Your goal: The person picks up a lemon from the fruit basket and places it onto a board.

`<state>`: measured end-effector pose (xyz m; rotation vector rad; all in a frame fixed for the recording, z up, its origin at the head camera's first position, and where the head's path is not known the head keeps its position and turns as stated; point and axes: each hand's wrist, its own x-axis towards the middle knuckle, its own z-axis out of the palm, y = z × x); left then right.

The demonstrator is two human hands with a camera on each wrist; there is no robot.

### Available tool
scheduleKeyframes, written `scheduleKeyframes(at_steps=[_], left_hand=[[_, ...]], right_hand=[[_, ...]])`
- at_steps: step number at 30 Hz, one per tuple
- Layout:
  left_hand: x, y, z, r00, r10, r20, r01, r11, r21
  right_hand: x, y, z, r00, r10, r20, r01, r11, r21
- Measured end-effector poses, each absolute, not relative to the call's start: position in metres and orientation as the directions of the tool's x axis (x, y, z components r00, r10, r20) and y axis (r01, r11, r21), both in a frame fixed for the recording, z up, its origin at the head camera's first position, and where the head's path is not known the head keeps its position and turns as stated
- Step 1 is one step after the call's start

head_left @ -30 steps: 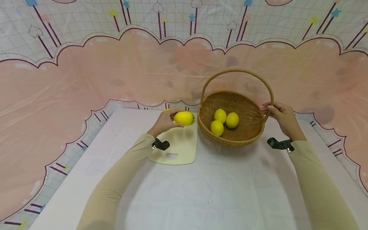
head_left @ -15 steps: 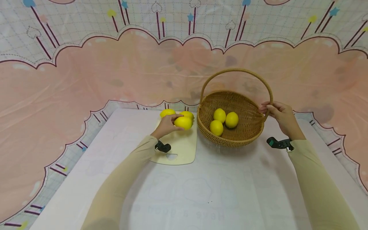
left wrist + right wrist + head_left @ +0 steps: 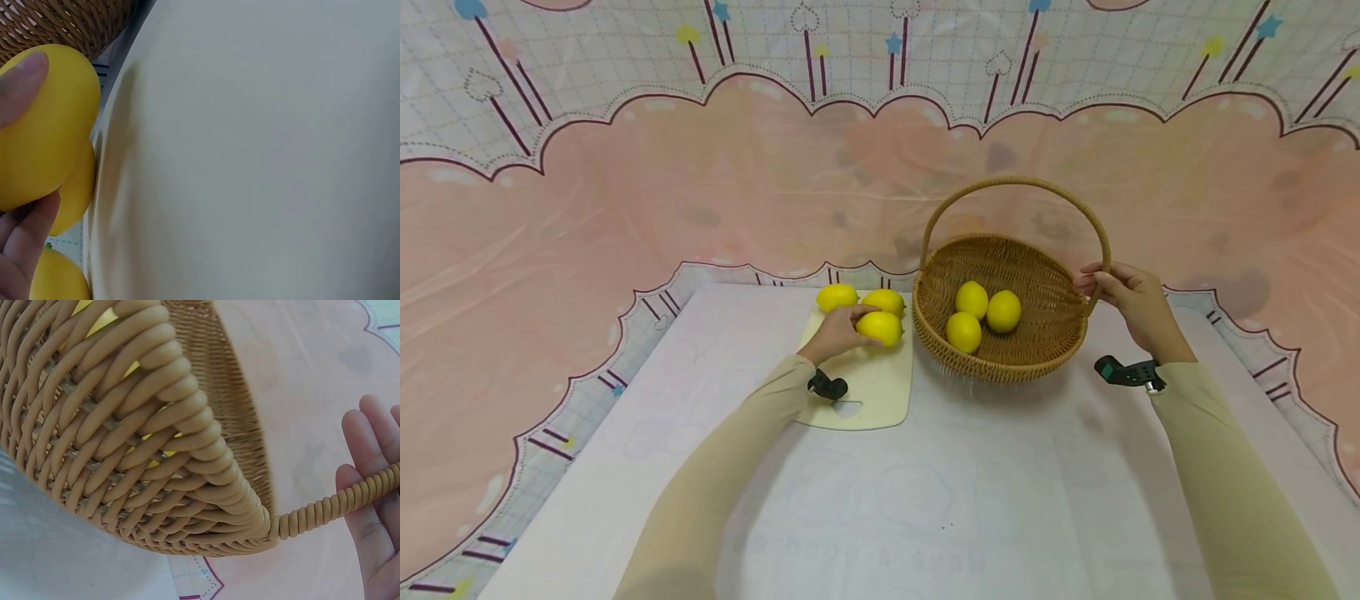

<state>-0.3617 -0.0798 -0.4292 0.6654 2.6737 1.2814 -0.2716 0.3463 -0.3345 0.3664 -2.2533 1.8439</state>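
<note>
In the head view my left hand (image 3: 841,333) holds a yellow lemon (image 3: 880,329) low over the cream cutting board (image 3: 857,387). The left wrist view has my thumb and fingers on either side of this lemon (image 3: 50,125); whether it touches the board cannot be told. Just behind it are two more lemons, one at the back right (image 3: 884,302) and one at the back left (image 3: 837,297). My right hand (image 3: 1135,308) grips the wicker basket (image 3: 1037,333) by the right side of its handle (image 3: 337,506). The basket tilts toward me, with 3 lemons (image 3: 972,300) inside.
A white table (image 3: 1000,483) lies under everything. Behind it hangs a pink patterned cloth (image 3: 775,192). The basket stands close to the right edge of the cutting board, its handle arching high above it.
My left hand has lowered the lemon and brought it toward me over the board, uncovering the two lemons behind. The right hand and basket stay nearly still.
</note>
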Motion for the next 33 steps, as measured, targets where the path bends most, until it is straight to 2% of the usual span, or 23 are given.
scheduleKeyframes(at_steps=[17,26,33], left_hand=[[-0.361,-0.090,-0.437,-0.873,0.483,0.070,0.368,0.558,0.744],[-0.361,-0.094,-0.436,-0.874,0.485,0.034,0.309,0.499,0.810],[-0.360,-0.094,-0.436,-0.877,0.477,0.051,0.308,0.479,0.822]], right_hand=[[-0.273,0.347,-0.336,-0.948,-0.054,0.314,-0.319,0.184,-0.930],[-0.273,0.347,-0.337,-0.948,-0.055,0.313,-0.318,0.182,-0.931],[-0.274,0.348,-0.337,-0.946,-0.057,0.318,-0.323,0.168,-0.931]])
